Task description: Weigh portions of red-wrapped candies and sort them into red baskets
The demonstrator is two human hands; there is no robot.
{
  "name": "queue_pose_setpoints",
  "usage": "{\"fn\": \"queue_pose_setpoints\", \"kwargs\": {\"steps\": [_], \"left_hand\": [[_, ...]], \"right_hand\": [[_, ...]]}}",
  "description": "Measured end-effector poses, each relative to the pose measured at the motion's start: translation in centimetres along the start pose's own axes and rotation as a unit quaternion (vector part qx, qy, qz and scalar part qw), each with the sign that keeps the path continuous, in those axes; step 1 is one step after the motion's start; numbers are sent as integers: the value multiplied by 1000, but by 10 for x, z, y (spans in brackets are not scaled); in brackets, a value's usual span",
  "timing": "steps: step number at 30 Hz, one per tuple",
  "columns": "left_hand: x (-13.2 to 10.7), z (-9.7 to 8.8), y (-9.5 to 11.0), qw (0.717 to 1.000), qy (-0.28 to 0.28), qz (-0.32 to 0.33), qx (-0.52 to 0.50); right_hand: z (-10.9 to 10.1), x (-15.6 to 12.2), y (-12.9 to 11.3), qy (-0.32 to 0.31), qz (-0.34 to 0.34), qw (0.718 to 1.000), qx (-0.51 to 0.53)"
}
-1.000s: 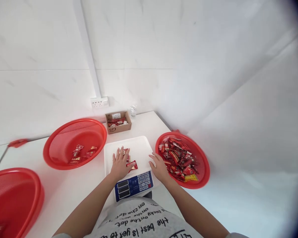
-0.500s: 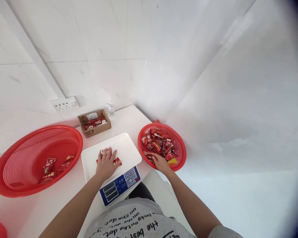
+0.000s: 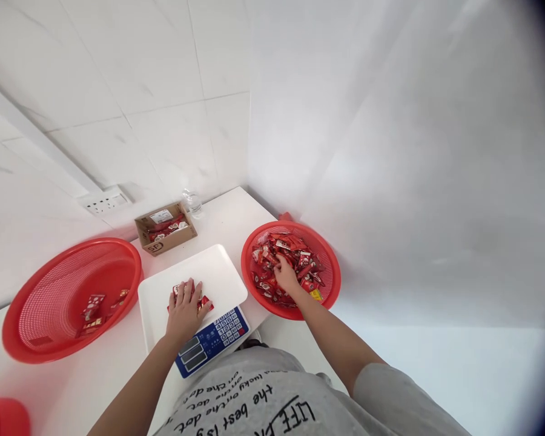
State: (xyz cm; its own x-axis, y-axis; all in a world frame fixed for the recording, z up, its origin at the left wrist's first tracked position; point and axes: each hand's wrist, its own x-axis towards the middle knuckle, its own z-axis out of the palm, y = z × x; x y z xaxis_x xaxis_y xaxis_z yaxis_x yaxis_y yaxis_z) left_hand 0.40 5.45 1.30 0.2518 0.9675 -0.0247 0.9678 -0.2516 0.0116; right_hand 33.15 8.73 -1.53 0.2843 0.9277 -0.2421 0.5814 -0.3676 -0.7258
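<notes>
My left hand (image 3: 184,310) lies flat, fingers spread, on a few red snack packets (image 3: 205,303) that rest on the white tray of a scale (image 3: 218,272). My right hand (image 3: 284,275) reaches into the red basket (image 3: 329,257) on the right, which is full of red snack packets (image 3: 295,254); its fingers curl among them, and whether they hold one is hidden. The scale's blue keypad and display (image 3: 211,340) face me at the near edge.
A large red basket (image 3: 36,339) with a few packets (image 3: 93,306) stands at the left. A small cardboard box (image 3: 163,229) of packets, a clear bottle (image 3: 193,203) and a wall socket (image 3: 104,198) are at the back. Another red rim (image 3: 2,415) shows at the bottom left.
My right hand has moved from beside the scale tray into the right basket, among the packets. My left hand stays on the packets on the scale. The view has swung to the right.
</notes>
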Motion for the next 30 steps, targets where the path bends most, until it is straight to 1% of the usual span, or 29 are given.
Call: {"fn": "queue_pose_setpoints", "kwargs": {"steps": [2, 4, 7, 10, 14, 18, 25, 28, 30], "left_hand": [[0, 1, 2, 1000, 1, -11, -1], [0, 0, 4, 1000, -5, -17, -3], [-1, -1, 6, 1000, -13, -25, -5], [-2, -2, 8, 999, -10, -30, -11], [-3, -3, 10, 999, -14, -40, -12], [-3, -4, 11, 999, -23, -43, -10], [-4, -9, 8, 998, -47, -31, -38], [-3, -12, 5, 996, -66, -23, -61], [-3, -14, 3, 994, -76, -18, -77]], "right_hand": [[-4, 12, -3, 32, -14, 999, -24], [-6, 22, -11, 30, -18, 997, -75], [-6, 37, -26, -17, 4, 989, -146], [-5, 51, -38, -48, 26, 985, -165], [1, 59, -44, -85, 36, 973, -213], [9, 55, -43, -115, 11, 961, -251], [12, 32, -34, -139, -41, 943, -300], [13, 26, -32, -156, -46, 936, -314], [13, 25, -31, -163, -34, 935, -314]]}}
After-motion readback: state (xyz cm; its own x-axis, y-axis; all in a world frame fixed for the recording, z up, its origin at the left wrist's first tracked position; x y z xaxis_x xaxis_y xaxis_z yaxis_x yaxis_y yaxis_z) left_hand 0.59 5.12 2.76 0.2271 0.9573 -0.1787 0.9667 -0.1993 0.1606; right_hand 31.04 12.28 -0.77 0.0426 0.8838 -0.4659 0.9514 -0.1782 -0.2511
